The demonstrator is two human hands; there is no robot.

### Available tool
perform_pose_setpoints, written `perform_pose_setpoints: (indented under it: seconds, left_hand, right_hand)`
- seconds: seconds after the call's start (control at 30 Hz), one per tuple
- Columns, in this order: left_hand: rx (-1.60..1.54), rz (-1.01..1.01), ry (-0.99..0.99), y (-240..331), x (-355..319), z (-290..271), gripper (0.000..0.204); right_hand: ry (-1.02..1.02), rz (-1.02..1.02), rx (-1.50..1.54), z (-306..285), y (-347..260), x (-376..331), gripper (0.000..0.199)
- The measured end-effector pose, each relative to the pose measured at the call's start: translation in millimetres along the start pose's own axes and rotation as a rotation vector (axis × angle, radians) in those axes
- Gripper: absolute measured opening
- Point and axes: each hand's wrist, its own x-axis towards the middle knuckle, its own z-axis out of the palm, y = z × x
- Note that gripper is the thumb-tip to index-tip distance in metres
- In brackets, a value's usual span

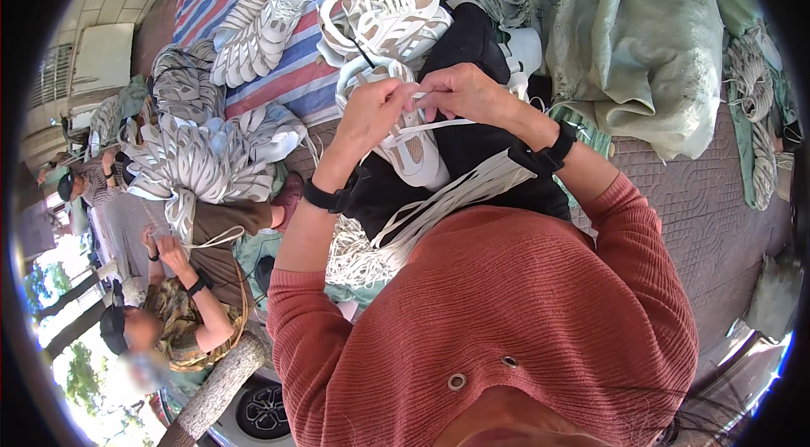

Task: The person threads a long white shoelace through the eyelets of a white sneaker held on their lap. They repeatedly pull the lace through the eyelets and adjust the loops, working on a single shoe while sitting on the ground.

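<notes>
Left hand [371,113] and right hand [460,91] both pinch flat white lace [422,101] above white-and-beige woven-strap shoe [405,143]; shoe heaps crowd the far edge.

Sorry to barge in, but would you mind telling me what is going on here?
A person in a rust-red sweater is working white lace through a white shoe on their lap. The left hand and right hand pinch the lace together above it. More laces lie across the lap, finished shoes are piled on a striped sheet, and another person sits at the left doing similar work.
</notes>
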Motion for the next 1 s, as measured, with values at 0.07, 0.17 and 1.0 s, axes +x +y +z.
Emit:
perform_pose_setpoints:
  seconds: [0.07,0.17,1.0]
  left_hand:
    - [0.092,0.048,0.128,-23,-2,0,0.025]
    - [0.409,0.212,0.332,-44,-1,11,0.011]
    - [0.385,0.463,-0.019,-54,-10,15,0.012]
  right_hand:
    - [0.032,-0.05,0.009,6,18,7,0.011]
    - [0.166,-0.224,-0.227,22,53,19,0.008]
    - [0.262,-0.24,-0.748,71,55,-6,0.015]
